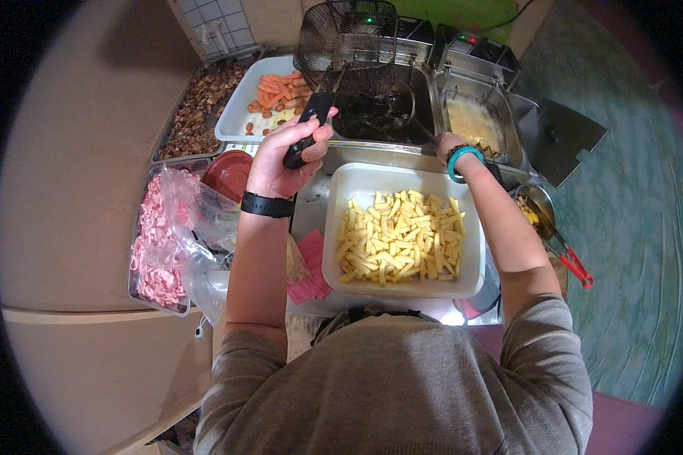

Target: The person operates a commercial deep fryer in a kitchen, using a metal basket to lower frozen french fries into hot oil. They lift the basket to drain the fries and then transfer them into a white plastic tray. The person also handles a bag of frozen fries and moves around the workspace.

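Observation:
My left hand grips the black handle of a wire mesh fryer basket. The basket is raised over the back of the left fryer vat, which holds dark oil; no food shows in its mesh. My right hand is closed at the front rim between the two vats, around a thin-handled metal utensil that reaches into the dark oil. Its far end is hard to make out. Below both hands stands a white plastic tub with pale cut potato fries in it.
Light oil foams in the right vat. A white tray holds sausages and small round pieces. Metal trays hold browned chopped food and pink strips, near a clear plastic bag. Red-handled tongs rest in a metal bowl.

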`<move>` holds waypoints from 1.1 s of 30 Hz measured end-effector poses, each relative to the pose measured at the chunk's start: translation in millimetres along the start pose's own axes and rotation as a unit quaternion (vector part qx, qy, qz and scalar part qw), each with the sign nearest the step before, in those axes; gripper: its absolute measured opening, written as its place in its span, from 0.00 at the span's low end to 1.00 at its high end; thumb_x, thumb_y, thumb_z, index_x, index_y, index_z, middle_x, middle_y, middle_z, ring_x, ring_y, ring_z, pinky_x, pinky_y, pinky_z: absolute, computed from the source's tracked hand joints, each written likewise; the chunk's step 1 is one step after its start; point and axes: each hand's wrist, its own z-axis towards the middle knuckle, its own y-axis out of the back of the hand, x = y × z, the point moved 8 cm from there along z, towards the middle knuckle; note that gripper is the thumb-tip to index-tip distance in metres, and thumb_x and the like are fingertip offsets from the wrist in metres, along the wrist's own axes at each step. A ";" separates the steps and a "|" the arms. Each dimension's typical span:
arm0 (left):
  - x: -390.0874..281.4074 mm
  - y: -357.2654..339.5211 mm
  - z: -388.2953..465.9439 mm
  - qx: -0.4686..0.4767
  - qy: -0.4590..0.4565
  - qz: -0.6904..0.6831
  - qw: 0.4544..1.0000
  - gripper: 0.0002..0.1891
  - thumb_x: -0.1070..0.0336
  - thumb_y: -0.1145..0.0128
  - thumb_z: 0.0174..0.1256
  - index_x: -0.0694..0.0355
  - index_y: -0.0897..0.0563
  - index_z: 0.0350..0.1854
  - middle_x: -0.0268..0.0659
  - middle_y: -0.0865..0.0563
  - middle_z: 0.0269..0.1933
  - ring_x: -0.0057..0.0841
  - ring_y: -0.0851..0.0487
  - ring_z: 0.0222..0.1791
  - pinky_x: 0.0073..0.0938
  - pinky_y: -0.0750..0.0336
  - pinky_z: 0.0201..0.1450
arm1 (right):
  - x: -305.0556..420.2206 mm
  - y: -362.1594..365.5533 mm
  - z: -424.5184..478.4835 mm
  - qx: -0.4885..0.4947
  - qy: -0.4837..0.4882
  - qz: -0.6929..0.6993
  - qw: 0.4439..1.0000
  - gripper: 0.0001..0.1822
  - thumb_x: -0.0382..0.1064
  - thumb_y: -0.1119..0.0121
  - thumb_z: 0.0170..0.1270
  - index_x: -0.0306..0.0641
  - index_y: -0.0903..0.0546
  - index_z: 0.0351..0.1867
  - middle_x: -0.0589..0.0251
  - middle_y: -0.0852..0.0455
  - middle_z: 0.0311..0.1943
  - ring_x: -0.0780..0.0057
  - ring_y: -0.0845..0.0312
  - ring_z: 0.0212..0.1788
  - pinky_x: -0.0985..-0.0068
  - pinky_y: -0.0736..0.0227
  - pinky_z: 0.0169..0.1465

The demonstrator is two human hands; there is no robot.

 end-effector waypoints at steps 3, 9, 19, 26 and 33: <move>0.7 2.9 -0.5 0.005 0.003 -0.002 1.000 0.20 0.64 0.51 0.60 0.67 0.34 0.53 0.29 0.28 0.28 0.11 0.36 0.17 0.10 0.44 0.14 | 6.6 -12.4 -18.0 0.098 -0.033 0.218 0.971 0.07 0.33 0.53 0.59 0.34 0.25 0.34 0.52 0.20 0.24 0.65 0.26 0.22 0.68 0.31 0.25; 1.0 -2.6 -1.4 0.018 0.005 0.006 1.000 0.20 0.64 0.50 0.60 0.68 0.34 0.53 0.29 0.28 0.28 0.11 0.36 0.17 0.10 0.43 0.16 | 11.5 -36.6 -40.9 0.213 -0.111 0.653 0.718 0.06 0.32 0.56 0.62 0.43 0.34 0.40 0.64 0.29 0.17 0.84 0.47 0.11 0.82 0.52 0.13; -1.5 1.2 -6.3 0.010 -0.004 -0.004 1.000 0.20 0.64 0.51 0.60 0.68 0.34 0.53 0.30 0.27 0.28 0.11 0.36 0.18 0.10 0.42 0.16 | -2.1 8.1 -27.3 0.093 -0.083 0.474 0.872 0.02 0.34 0.58 0.63 0.42 0.33 0.33 0.66 0.31 0.14 0.83 0.44 0.10 0.82 0.51 0.11; -2.3 2.1 -4.2 0.007 -0.011 0.004 1.000 0.20 0.63 0.51 0.60 0.67 0.34 0.52 0.29 0.27 0.28 0.11 0.36 0.17 0.11 0.43 0.14 | -2.4 57.6 0.5 -0.090 0.080 -0.192 0.974 0.12 0.32 0.51 0.48 0.35 0.21 0.34 0.45 0.20 0.32 0.52 0.23 0.39 0.65 0.28 0.40; 0.1 -0.5 -3.3 0.004 -0.002 0.025 1.000 0.20 0.63 0.51 0.61 0.67 0.34 0.52 0.28 0.28 0.27 0.10 0.37 0.17 0.11 0.43 0.13 | -4.9 64.5 -26.0 0.128 0.113 -0.104 0.980 0.08 0.33 0.54 0.53 0.31 0.24 0.27 0.54 0.21 0.18 0.67 0.24 0.18 0.71 0.30 0.22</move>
